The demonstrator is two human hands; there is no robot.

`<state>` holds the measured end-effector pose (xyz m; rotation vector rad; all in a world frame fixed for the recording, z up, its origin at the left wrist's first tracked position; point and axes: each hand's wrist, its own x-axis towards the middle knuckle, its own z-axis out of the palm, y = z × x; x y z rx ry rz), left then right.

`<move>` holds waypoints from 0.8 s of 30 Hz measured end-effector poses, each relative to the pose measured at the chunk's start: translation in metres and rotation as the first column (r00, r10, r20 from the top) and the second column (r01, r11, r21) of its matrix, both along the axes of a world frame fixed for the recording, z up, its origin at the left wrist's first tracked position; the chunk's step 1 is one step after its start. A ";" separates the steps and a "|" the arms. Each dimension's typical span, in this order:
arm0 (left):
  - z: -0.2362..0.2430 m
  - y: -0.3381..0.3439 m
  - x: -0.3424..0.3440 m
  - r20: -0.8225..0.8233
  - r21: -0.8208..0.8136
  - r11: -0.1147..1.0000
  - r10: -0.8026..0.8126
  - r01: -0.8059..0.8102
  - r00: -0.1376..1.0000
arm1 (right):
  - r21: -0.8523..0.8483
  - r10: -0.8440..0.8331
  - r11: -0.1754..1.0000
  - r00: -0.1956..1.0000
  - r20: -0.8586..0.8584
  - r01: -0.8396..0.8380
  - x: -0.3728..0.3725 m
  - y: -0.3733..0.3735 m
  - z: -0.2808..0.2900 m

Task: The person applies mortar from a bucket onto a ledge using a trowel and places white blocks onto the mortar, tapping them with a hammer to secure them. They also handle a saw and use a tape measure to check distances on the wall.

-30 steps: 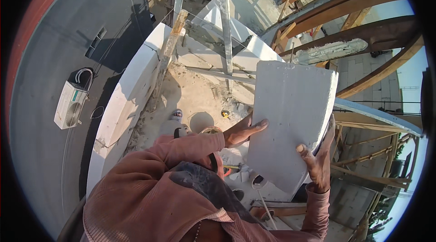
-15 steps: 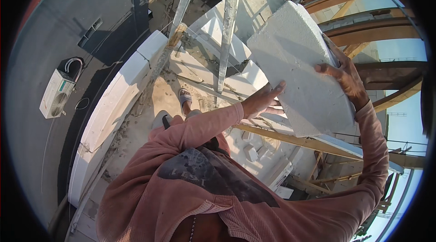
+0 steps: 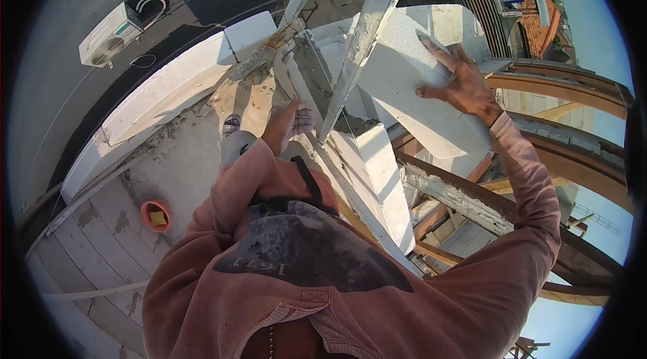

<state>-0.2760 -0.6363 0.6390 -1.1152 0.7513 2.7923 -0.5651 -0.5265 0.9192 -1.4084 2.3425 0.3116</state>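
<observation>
My right hand (image 3: 461, 86) lies with spread fingers on a pale block (image 3: 387, 76), which rests at the upper middle, right of an upright metal strut (image 3: 364, 39). My left hand (image 3: 290, 123) is closed, its dusty fingers curled beside the grey mortar-streaked ledge left of that strut; whether it grips anything I cannot make out. Below the block, white stepped blockwork (image 3: 384, 184) runs toward me. A thin string passes near the strut. My sandalled foot (image 3: 231, 124) stands on the dusty concrete.
A curved white block wall (image 3: 162, 89) borders the drop beside a dark wall with an air-conditioning unit (image 3: 108, 39). An orange bucket with a yellow sponge (image 3: 155, 221) sits at lower left. Timber and metal beams (image 3: 559, 82) cross open gaps at right; a tiled roof lies beyond.
The block has moved upward and away from me and now rests among the blockwork. My left hand has left it and pulled back left, curling; my right hand stays on it. My view has shifted.
</observation>
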 end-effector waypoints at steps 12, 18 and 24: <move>-0.072 0.006 -0.103 0.072 0.164 0.980 0.101 -0.112 0.992 | -0.126 0.109 0.987 0.992 0.071 -0.100 -0.021 -0.033 -0.106; -0.086 0.008 -0.117 -0.032 0.212 0.966 0.160 -0.149 0.987 | -0.229 0.206 0.957 0.973 0.101 -0.179 -0.021 -0.028 -0.150; -0.079 0.005 -0.109 -0.021 0.210 0.947 0.253 -0.243 0.967 | -0.280 0.136 0.956 0.978 0.158 -0.088 -0.010 -0.026 -0.169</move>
